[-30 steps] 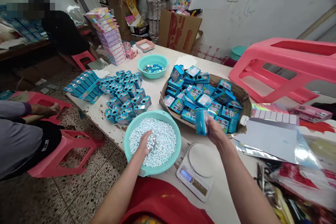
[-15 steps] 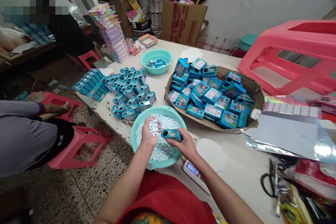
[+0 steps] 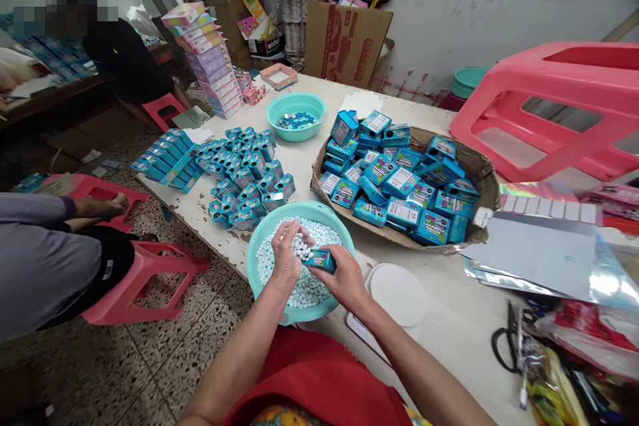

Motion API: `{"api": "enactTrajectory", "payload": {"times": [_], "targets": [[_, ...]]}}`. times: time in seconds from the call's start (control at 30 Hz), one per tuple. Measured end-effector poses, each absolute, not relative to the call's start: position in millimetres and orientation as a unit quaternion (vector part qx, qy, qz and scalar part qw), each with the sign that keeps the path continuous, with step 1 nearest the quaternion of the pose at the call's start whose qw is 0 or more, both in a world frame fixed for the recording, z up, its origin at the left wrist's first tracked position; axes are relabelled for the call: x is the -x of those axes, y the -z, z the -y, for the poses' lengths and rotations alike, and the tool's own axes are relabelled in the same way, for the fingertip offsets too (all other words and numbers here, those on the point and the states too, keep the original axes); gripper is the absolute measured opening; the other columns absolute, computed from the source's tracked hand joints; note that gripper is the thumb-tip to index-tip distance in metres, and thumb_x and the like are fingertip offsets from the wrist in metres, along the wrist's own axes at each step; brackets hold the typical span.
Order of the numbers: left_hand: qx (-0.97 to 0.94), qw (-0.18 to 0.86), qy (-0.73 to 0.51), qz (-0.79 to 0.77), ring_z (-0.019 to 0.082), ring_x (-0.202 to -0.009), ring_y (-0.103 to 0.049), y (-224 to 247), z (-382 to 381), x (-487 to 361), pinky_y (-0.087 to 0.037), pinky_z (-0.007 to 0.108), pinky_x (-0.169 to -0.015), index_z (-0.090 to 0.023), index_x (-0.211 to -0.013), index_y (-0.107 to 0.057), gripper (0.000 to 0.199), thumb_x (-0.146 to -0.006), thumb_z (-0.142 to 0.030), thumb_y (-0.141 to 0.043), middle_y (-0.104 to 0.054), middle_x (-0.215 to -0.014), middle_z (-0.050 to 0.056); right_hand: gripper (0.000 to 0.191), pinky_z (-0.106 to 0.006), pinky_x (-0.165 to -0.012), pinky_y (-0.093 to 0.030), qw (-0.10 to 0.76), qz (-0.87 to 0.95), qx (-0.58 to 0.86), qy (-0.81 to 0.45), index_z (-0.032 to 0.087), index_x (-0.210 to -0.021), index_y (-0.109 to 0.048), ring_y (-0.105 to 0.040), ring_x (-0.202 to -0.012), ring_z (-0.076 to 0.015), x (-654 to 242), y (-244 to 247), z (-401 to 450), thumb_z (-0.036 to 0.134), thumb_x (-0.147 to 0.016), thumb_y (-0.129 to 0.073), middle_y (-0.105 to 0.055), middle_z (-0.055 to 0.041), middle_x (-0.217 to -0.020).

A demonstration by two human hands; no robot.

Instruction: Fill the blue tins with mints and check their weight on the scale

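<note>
A turquoise basin (image 3: 255,239) full of small white candies (image 3: 308,289) sits at the table's near edge. Above it my left hand (image 3: 287,249) is cupped round a heap of the candies, tilted against the end of a small blue candy box (image 3: 322,259). My right hand (image 3: 345,274) grips that box, its fingers wrapped over the far side. Candies lie over the box's end, so its opening is hidden. Just right of the basin stands a white kitchen scale (image 3: 397,293), partly covered by my right forearm.
Blue boxes (image 3: 247,176) stand grouped to the left; more fill a cardboard tray (image 3: 492,239) at right. A second basin (image 3: 296,134) holds blue and silver pieces. Scissors (image 3: 506,346) lie at the right. Two people sit at left, near pink stools (image 3: 150,279).
My left hand has tipped toward the box and now meets its end, with candies spilling onto it. The box in my right hand has shifted slightly left and down.
</note>
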State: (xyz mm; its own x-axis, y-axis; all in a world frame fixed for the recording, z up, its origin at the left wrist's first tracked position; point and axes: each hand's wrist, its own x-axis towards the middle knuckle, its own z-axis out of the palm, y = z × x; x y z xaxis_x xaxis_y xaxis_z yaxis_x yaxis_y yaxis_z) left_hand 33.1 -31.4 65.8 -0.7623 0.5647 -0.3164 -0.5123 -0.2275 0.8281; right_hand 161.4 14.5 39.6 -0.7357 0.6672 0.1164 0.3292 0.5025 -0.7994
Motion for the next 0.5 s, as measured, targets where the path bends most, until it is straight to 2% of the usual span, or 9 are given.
{"api": "enactTrajectory", "payload": {"times": [0.27, 0.4, 0.5], "targets": [[-0.044, 0.322, -0.772, -0.547, 0.013, -0.054, -0.056, -63.1, 27.9, -32.1, -0.044, 0.025, -0.058, -0.016, -0.065, -0.050, 0.028, -0.072, -0.038, -0.067, -0.051, -0.052, -0.003, 0.033, -0.035, -0.077, -0.043, 0.203, 0.840, 0.302, -0.403, 0.026, -0.099, -0.057, -0.058, -0.089, -0.0252, -156.8, -38.5, -18.8, 0.033, -0.070, -0.071, -0.064, -0.0033, -0.095], [-0.040, 0.314, -0.771, -0.553, 0.012, -0.056, -0.057, -60.2, 27.5, -31.8, -0.043, 0.023, -0.056, -0.015, -0.069, -0.053, 0.029, -0.071, -0.040, -0.067, -0.058, -0.063, 0.000, 0.034, -0.035, -0.077, -0.043, 0.198, 0.834, 0.311, -0.411, 0.025, -0.099, -0.057, -0.057, -0.090, -0.0248, -157.0, -39.4, -19.5, 0.033, -0.069, -0.072, -0.064, -0.0027, -0.095], [-0.053, 0.319, -0.770, -0.550, 0.013, -0.056, -0.057, -60.5, 27.5, -32.4, -0.044, 0.024, -0.058, -0.015, -0.066, -0.053, 0.029, -0.074, -0.040, -0.066, -0.054, -0.057, -0.001, 0.034, -0.035, -0.077, -0.043, 0.200, 0.831, 0.309, -0.417, 0.025, -0.099, -0.058, -0.058, -0.089, -0.0247, -156.7, -39.6, -19.9, 0.032, -0.069, -0.072, -0.064, -0.0028, -0.095]]}}
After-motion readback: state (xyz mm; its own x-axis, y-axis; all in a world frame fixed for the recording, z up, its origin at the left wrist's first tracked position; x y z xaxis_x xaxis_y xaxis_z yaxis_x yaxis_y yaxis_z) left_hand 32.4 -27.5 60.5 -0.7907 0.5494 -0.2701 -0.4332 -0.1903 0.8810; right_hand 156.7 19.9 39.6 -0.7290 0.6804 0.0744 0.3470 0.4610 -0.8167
